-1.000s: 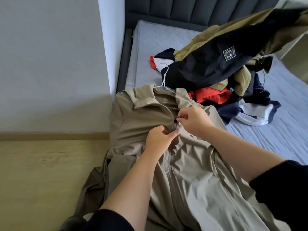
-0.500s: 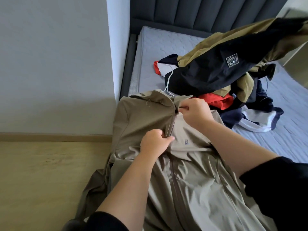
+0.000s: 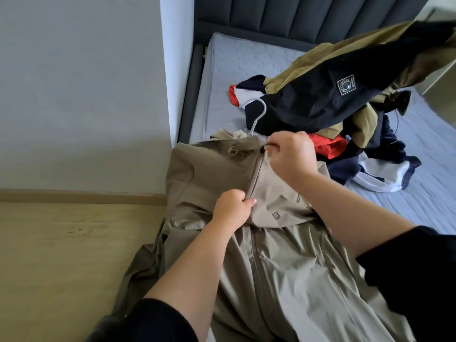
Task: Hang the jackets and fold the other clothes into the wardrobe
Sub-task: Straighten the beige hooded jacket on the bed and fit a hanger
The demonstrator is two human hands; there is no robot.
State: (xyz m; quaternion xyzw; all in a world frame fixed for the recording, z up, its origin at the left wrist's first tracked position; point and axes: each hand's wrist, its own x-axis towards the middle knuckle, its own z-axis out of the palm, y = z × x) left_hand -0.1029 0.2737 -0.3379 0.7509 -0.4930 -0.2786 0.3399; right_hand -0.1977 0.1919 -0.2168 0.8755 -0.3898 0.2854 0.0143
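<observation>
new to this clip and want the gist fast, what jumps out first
A beige jacket lies front-up at the near edge of the bed: the right hand pinches the zip pull by the collar, the left hand grips the fabric beside the zip lower down. A hanger hook sticks out of the collar, and a heap of clothes, dark, olive and red, sits behind it on the bed.

The person wears a black top, plain and matte. Its left sleeve [image 3: 158,319] ends near the elbow, and the right sleeve [image 3: 417,272] does the same, sitting a little looser with soft folds at its edge. Below both sleeves the forearms are bare. The left hand [image 3: 233,208] and right hand [image 3: 292,156] are bare too, with short nails, the left thumbnail faintly glossy.
</observation>
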